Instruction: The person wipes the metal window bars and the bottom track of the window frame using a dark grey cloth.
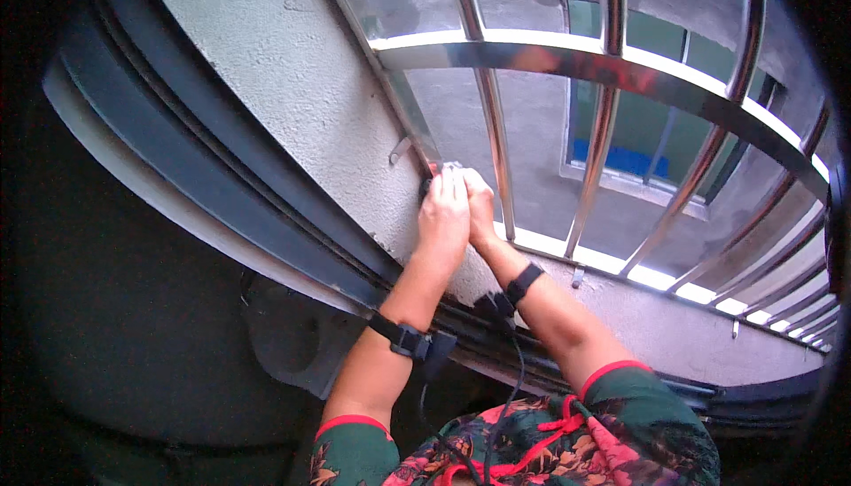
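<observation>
Both hands are close together at the lower left corner of a shiny metal window grille (541, 56). My left hand (443, 211) has its fingers drawn together by the grille's side post (390, 96). Against it, my right hand (480, 205) is also closed, its fingertips bent in. A small red and dark bit shows at the left fingertips, too small to name. Whatever the fingers hold is mostly hidden behind them. Each wrist carries a black strap with a small dark box and a cable.
A rough pale wall (275, 60) runs beside the dark window track (222, 167) at left. Small metal brackets (401, 151) fix the grille to the wall. Beyond the bars, a grey wall holds a window (656, 105) with something blue at its sill.
</observation>
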Demonstrator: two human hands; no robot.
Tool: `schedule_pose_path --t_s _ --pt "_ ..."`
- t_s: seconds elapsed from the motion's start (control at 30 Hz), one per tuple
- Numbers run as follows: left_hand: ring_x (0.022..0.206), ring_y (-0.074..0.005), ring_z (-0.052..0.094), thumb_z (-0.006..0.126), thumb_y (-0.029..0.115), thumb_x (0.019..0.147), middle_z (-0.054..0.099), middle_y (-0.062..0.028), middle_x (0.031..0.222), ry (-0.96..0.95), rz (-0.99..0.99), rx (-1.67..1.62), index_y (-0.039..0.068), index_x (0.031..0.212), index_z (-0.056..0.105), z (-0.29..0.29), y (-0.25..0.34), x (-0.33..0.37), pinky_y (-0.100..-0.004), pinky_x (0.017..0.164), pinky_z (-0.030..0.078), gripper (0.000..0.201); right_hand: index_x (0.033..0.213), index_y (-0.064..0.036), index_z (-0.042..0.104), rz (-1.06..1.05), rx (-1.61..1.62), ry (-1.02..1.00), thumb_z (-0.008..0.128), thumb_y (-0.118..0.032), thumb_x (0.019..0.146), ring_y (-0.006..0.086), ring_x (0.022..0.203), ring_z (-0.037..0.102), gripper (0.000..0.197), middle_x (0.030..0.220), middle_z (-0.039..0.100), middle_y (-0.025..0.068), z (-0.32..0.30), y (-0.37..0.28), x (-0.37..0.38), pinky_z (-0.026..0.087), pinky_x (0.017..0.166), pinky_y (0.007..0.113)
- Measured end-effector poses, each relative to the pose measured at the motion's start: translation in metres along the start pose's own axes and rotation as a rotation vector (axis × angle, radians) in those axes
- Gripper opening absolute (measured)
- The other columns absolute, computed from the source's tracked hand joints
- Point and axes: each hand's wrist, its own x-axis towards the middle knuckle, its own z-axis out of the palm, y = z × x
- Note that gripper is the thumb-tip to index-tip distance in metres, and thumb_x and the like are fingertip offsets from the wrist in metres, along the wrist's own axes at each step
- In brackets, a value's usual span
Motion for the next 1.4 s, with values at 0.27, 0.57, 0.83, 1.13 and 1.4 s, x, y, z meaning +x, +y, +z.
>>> schedule_pose_path --t_s 0.27,0.57,0.83,1.13,1.4 --pt "0.127 -0.0318 0.046 0.049 0.008 0.088 0.050 -0.0192 0.135 0.279 0.038 -0.008 -0.006 0.130 0.048 -0.121 -0.025 0.081 -0.0358 0.109 0.037 0.045 0.094 0.0011 0.060 -0.404 0.143 0.154 0.058 -0.010 0.083 0.0402 0.091 0.058 0.015 0.092 0.060 0.0226 0.023 -0.101 0.101 0.048 0.078 0.042" --pt "0.128 -0.0344 0.046 0.050 0.000 0.084 0.046 -0.0244 0.139 0.015 0.032 -0.020 -0.007 0.133 0.045 -0.018 -0.012 -0.001 -0.0395 0.110 0.038 0.050 0.094 -0.0016 0.063 0.015 0.054 0.001 0.062 -0.014 0.086 0.0272 0.086 0.062 0.015 0.092 0.063 0.0152 0.014 -0.025 0.007 0.049 0.076 0.036" --pt "0.131 -0.0358 0.042 0.049 0.003 0.086 0.046 -0.0222 0.140 0.228 0.032 -0.037 -0.006 0.135 0.045 -0.092 -0.019 0.054 -0.0394 0.113 0.033 0.050 0.100 0.0004 0.058 -0.304 -0.041 0.128 0.057 -0.010 0.084 0.0403 0.090 0.059 0.019 0.095 0.060 0.0218 0.028 -0.082 0.090 0.048 0.079 0.044" --pt "0.132 -0.0359 0.043 0.048 0.002 0.087 0.046 -0.0241 0.140 0.101 0.008 -0.199 -0.006 0.135 0.046 -0.039 -0.014 0.022 -0.0411 0.113 0.034 0.048 0.103 -0.0025 0.063 -0.166 0.029 0.022 0.055 -0.017 0.090 0.0346 0.091 0.061 0.022 0.096 0.062 0.0202 0.013 -0.033 0.045 0.048 0.079 0.042" --pt "0.129 -0.0317 0.047 0.050 0.003 0.087 0.054 -0.0170 0.134 0.239 -0.003 -0.330 -0.002 0.129 0.054 -0.041 -0.012 0.024 -0.0394 0.110 0.038 0.042 0.109 -0.0005 0.060 -0.011 0.176 0.048 0.057 -0.019 0.091 0.0254 0.094 0.061 0.025 0.104 0.063 0.0159 0.018 -0.015 0.050 0.047 0.085 0.035"
